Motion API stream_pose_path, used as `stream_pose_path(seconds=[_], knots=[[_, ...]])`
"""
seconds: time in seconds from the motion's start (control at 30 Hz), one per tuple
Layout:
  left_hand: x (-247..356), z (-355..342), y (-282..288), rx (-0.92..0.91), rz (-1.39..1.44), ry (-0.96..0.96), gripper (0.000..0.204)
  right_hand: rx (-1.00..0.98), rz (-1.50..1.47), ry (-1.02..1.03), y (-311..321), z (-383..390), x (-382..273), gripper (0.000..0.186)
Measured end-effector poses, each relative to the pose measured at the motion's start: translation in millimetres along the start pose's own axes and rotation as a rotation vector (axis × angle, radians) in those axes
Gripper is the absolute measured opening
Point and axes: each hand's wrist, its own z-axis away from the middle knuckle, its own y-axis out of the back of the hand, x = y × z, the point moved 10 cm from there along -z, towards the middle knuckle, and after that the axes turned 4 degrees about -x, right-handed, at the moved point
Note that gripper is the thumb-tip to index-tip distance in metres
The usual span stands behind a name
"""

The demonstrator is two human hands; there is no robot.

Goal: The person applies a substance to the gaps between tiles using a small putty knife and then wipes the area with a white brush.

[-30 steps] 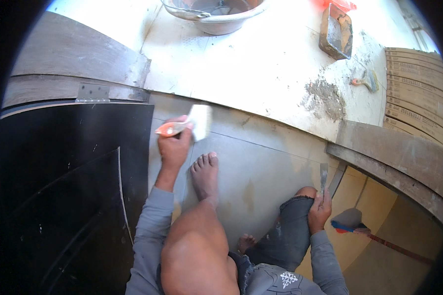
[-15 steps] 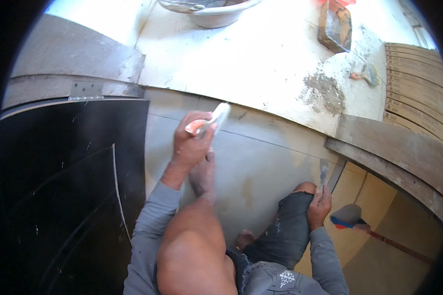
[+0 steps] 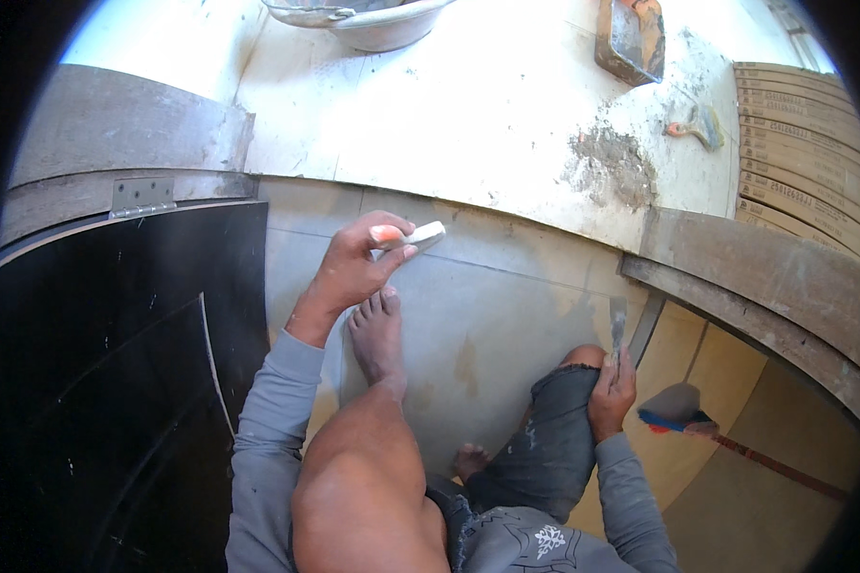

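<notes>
Over the grey tiled floor, near my left foot, my left hand (image 3: 354, 270) is closed around a brush (image 3: 424, 236) with an orange handle end and a pale body; its far tip points right, and part of it is hidden by my fingers. My right hand (image 3: 612, 396) rests by my bent right knee and grips a putty knife (image 3: 618, 320). Its narrow grey blade stands up from my fingers toward the door sill. The two tools are well apart, and neither visibly touches the floor.
Beyond the sill are a grey basin (image 3: 382, 31), a mortar-stained tray (image 3: 631, 40), grey crumbs (image 3: 613, 164), another orange-ended brush (image 3: 699, 129) and stacked cartons (image 3: 805, 158). A black door (image 3: 134, 382) stands left. A broom (image 3: 677, 411) lies right.
My left hand has turned the brush so that it lies flatter, with its tip lower. The whole view has shifted slightly; the right hand still holds the putty knife by the knee.
</notes>
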Motion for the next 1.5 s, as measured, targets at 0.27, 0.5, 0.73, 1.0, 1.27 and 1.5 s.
stream_pose_path(seconds=[0.27,0.5,0.73,1.0,1.27,1.5], knots=[[17.0,15.4,40.6,0.363,-0.064,-0.117,0.021,-0.009,0.013,0.009,-2.5,-3.1,1.4,0.038],[16.1,56.8,59.8,0.538,-0.452,0.071,0.018,-0.003,0.029,-0.009,-0.2,-2.4,6.8,0.038],[6.8,38.7,-17.2,0.273,-0.339,-0.129,0.021,-0.031,-0.026,-0.009,-12.6,1.1,13.3,0.039],[44.4,52.0,-7.4,0.309,-0.395,-0.290,0.030,-0.037,-0.024,-0.013,-8.6,1.2,16.0,0.039],[7.1,90.1,36.7,0.634,-0.143,0.008,0.017,-0.072,-0.033,0.041,-12.0,-2.9,18.0,0.039],[-22.8,188.2,107.3,0.827,-0.366,0.189,0.015,-0.450,-0.149,0.267,-85.9,-2.9,-104.8,0.040]])
